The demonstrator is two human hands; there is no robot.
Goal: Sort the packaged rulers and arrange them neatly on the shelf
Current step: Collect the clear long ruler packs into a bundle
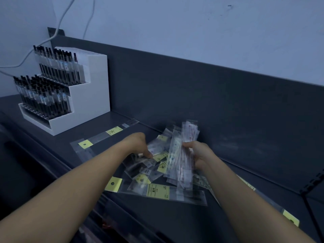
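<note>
Left grip: my left grip (140, 146) is down on the pile, knuckles up, fingers bent toward the packets. The thumb tip touches a clear packet just beside a yellow label. The fingers are hidden behind the hand, so I cannot tell whether it pinches anything.
Right grip: my right grip (199, 155) is curled round a bundle of packaged rulers (185, 137) and holds it roughly upright over the pile.
Bundle: clear sleeves, some with reddish print, fanned a little at the top.
Pile: the pile of packaged rulers (140, 174) lies jumbled on the shelf (157, 220) between my two forearms. Packets cross at all angles, with yellow labels and header cards showing.
Long packets: one long packet (108, 135) lies flat left of the pile, running diagonally toward the stand. A front packet (157, 191) with a wide yellow label lies along the pile's near edge. A third packet (291, 220) passes under my right forearm, its yellow header showing at the lower right.
Shelf: dark grey, with an upright back panel (192, 95) behind the pile.
Stand: a white stepped display stand (94, 95) sits at the shelf's left, well apart from the pile, with dark pens (52, 71) upright in two tiers.
Wall: pale wall (192, 23) above, with cables (61, 20) hanging at the upper left.
</note>
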